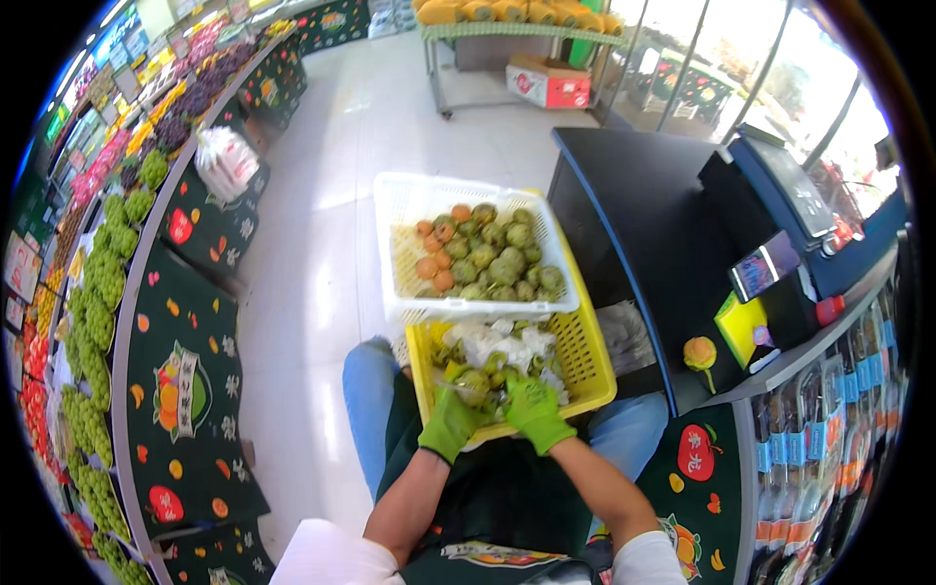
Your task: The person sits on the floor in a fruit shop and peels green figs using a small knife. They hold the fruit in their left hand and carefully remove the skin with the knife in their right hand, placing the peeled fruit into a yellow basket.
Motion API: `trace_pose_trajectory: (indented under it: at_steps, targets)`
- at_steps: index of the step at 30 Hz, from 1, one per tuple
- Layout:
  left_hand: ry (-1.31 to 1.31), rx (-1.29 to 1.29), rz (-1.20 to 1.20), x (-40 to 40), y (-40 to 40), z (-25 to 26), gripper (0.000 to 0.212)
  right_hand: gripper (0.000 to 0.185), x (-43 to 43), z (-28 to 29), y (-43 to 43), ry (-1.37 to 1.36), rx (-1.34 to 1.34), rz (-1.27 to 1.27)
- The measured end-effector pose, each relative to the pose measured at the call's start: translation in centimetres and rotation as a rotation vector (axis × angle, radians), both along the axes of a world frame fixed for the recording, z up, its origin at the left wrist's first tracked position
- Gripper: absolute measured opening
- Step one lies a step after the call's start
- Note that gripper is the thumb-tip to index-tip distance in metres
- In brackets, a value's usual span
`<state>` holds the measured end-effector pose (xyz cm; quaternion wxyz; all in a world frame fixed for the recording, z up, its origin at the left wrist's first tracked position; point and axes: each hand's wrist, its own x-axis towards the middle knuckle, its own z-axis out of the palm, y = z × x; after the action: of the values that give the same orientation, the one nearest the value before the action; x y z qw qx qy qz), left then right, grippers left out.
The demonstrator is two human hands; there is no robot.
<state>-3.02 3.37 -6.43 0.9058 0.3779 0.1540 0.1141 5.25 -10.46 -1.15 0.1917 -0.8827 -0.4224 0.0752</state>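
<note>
My left hand (pixel 452 423), in a bright green glove, grips a round green fruit (pixel 474 386) over the yellow plastic crate (pixel 603 365). My right hand (pixel 537 411), gloved alike, is close beside the fruit with its fingers curled. Whatever lies in those fingers is too small and blurred to make out. White crumpled wrapping (pixel 512 344) and green scraps fill part of the yellow crate. Across its far part rests a white plastic basket (pixel 479 306), holding many mottled green-brown round fruits (pixel 504 270) and several orange ones (pixel 427 268).
A dark counter (pixel 629 183) stands at my right, with a phone (pixel 765 267) and a fruit on a stem (pixel 700 354). Packaged goods (pixel 804 439) hang below it. Green grapes (pixel 95 322) line the left display. A wheeled table (pixel 504 31) and a cardboard box (pixel 548 82) are farther off.
</note>
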Motion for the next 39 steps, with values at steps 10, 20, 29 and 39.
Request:
trace_pose_trajectory:
  at_steps: [10, 20, 29, 39]
  targets:
    - [0.090, -0.133, 0.373, 1.0, -0.2, 4.5, 0.040, 0.022, -2.4, 1.0, 0.6, 0.311, 0.123, -0.177]
    - [0.090, -0.368, 0.248, 0.6, 1.0, 5.0, 0.054, 0.024, -2.0, 4.8, -0.4, 0.347, 0.052, 0.009]
    - [0.278, -0.373, 0.299, 1.1, -1.1, 6.0, 0.057, 0.021, -1.1, -0.2, -1.0, 0.244, -0.009, -0.080]
    - [0.285, -0.289, 0.327, 4.1, -3.4, 7.5, 0.041, 0.031, -0.9, -1.5, 1.4, 0.459, -0.012, -0.454]
